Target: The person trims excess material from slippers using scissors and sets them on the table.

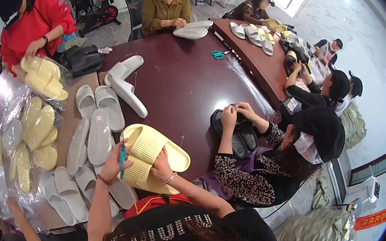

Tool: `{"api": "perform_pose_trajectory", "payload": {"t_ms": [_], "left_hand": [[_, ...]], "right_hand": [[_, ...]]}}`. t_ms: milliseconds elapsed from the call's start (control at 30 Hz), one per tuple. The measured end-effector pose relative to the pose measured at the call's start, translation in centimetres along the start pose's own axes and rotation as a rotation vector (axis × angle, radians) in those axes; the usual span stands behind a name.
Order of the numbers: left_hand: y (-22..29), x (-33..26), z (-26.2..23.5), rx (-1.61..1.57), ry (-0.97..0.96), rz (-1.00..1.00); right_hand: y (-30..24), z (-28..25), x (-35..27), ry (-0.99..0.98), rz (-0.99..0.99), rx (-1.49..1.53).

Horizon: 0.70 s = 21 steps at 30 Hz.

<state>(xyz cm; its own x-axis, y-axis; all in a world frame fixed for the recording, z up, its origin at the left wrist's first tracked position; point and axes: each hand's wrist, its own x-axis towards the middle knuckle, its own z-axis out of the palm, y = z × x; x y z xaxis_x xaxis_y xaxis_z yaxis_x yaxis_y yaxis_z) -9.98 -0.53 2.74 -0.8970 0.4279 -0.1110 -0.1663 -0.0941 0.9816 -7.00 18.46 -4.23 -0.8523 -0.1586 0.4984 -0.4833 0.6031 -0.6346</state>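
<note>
Yellow slippers [146, 144] sit as a pair at the table's near edge, gripped at the toe side by the left hand [111, 163], which also keeps a teal tool [122, 162] tucked in its grasp, while the right hand [163, 167] reaches in by the straps, its fingertips too hidden to tell whether they pinch. This pair looks midway, unbagged; beyond, grey slippers [100, 138] also lie unwrapped, whereas bagged yellow slippers [40, 126] farther left appear finished.
</note>
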Motion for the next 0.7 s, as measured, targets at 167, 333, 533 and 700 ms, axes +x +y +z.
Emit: {"api": "perform_pose_trajectory", "payload": {"t_ms": [167, 333, 533, 700], "left_hand": [[-1.9, 1.3, -0.2, 0.183, 0.012, 0.118], [-1.1, 0.9, 3.6, 0.557, 0.35, 0.177], [-3.4, 0.7, 0.3, 0.336, 0.433, 0.22], [1.8, 0.3, 1.9, 0.165, 0.292, 0.181]], "right_hand": [[-0.3, -0.3, 0.7, -0.016, -0.042, -0.049], [-0.7, -0.5, 0.8, -0.028, -0.042, -0.137], [-1.8, -9.0, 4.5, -0.303, -0.262, -0.13], [2.9, -13.0, 6.8, -0.272, 0.379, 0.194]]}}
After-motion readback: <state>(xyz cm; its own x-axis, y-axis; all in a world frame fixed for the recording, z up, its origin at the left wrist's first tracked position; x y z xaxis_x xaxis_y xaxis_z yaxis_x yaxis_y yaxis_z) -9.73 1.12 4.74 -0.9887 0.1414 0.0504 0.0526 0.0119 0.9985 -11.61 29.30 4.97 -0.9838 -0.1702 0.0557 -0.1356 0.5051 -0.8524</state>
